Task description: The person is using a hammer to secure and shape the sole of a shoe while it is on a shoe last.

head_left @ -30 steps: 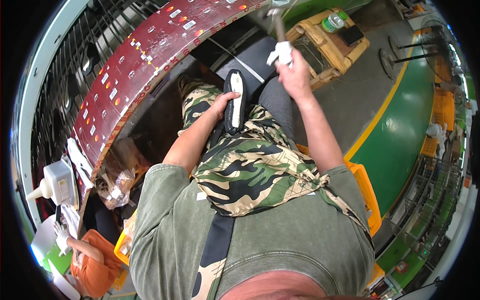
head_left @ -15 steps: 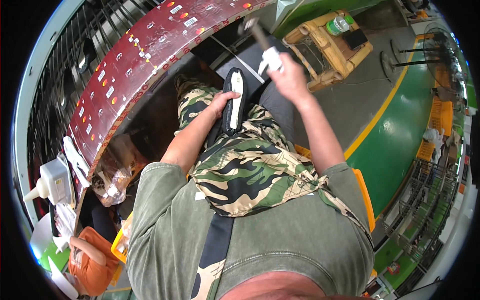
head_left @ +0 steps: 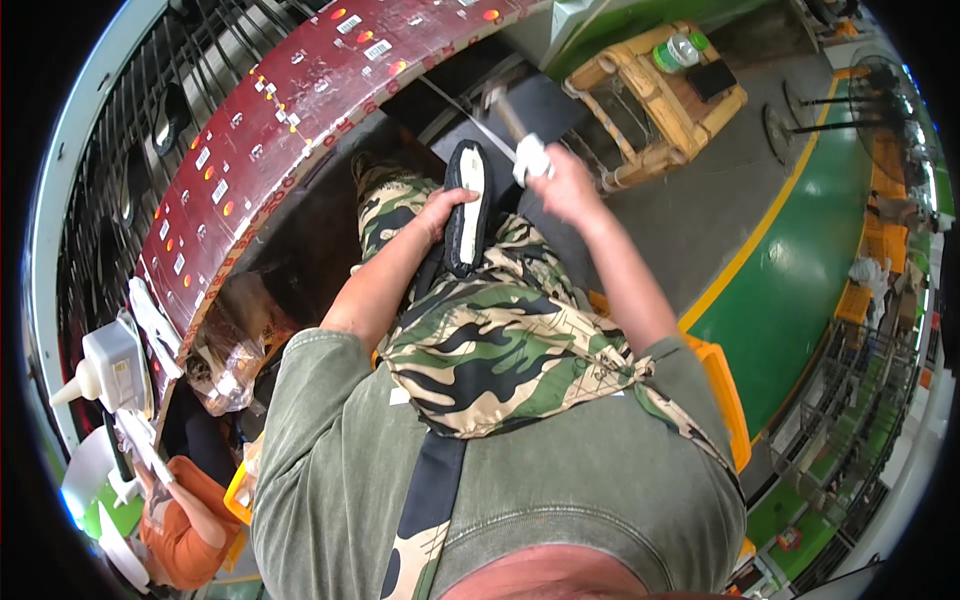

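Note:
My left hand (head_left: 443, 208) grips a black shoe (head_left: 466, 207) with a pale insole, holding it upright on my camouflage-trousered knee. My right hand (head_left: 562, 182) is closed around the white-wrapped handle of a hammer (head_left: 518, 135), whose head points up and left, just right of the shoe's top. The hammer head hangs a short way above the shoe, apart from it.
A curved dark-red conveyor rail (head_left: 268, 130) with small labels arcs along the left. A yellow wooden cart (head_left: 660, 95) carrying a green-capped bottle stands beyond my knees. An orange crate (head_left: 722, 390) sits at my right hip. A person in orange (head_left: 180, 520) works at lower left.
My right hand has swung the hammer down and to the left, from high above the cart toward the shoe. The left hand and shoe stayed in place.

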A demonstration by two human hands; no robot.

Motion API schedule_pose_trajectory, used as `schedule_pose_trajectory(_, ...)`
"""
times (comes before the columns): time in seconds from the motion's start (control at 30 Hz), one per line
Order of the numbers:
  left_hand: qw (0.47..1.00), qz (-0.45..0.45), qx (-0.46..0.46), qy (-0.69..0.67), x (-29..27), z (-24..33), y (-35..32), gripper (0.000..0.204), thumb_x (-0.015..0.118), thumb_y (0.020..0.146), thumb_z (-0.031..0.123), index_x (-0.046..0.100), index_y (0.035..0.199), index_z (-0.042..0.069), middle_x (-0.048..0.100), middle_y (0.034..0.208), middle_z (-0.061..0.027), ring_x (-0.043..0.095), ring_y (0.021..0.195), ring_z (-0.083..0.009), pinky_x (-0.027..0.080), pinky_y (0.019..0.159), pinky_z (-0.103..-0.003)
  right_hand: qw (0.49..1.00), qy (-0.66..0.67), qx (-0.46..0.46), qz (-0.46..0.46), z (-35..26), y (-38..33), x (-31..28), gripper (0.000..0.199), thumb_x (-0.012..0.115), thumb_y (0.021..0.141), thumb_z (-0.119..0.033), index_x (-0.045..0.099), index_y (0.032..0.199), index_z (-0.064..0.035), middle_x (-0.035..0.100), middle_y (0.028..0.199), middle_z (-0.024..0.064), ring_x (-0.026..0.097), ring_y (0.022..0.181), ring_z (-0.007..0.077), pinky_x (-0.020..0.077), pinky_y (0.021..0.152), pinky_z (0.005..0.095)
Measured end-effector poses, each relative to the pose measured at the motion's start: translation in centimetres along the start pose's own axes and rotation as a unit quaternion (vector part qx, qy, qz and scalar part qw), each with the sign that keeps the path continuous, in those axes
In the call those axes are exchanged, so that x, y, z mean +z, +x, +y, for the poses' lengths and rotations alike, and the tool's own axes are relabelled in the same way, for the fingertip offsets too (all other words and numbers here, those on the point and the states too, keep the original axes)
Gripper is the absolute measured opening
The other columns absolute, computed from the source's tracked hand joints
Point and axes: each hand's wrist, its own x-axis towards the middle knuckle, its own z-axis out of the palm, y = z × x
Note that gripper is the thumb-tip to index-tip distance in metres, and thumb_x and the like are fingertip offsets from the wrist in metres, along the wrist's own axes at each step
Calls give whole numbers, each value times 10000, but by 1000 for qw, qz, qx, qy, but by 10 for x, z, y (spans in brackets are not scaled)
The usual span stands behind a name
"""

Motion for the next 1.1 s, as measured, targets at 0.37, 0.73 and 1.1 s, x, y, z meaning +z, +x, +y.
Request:
schedule_pose_trajectory(0.37,999,-8,-23,22,10,10,-4,477,757,750,191,604,1140,-35,704,918,-159,704,745,-268,594,712,-412,854,299,-297,305,-96,5,-42,175,568,918,-23,476,1066,-6,632,823,120,624,595,202,516,566,347)
schedule_pose_trajectory(0.73,998,-16,-60,8,-4,5,2,445,763,748,239,640,1078,-35,714,893,-162,698,721,-280,583,695,-411,947,151,-183,215,-137,6,-120,175,669,886,-102,543,939,8,657,759,85,639,622,151,517,557,294)
schedule_pose_trajectory(1.1,999,-9,-32,31,-2,6,5,467,768,732,220,631,1089,-49,709,899,-170,702,733,-286,587,710,-414,993,-71,81,36,-13,-6,20,245,648,846,-71,544,1055,3,684,824,168,671,593,208,514,529,335)
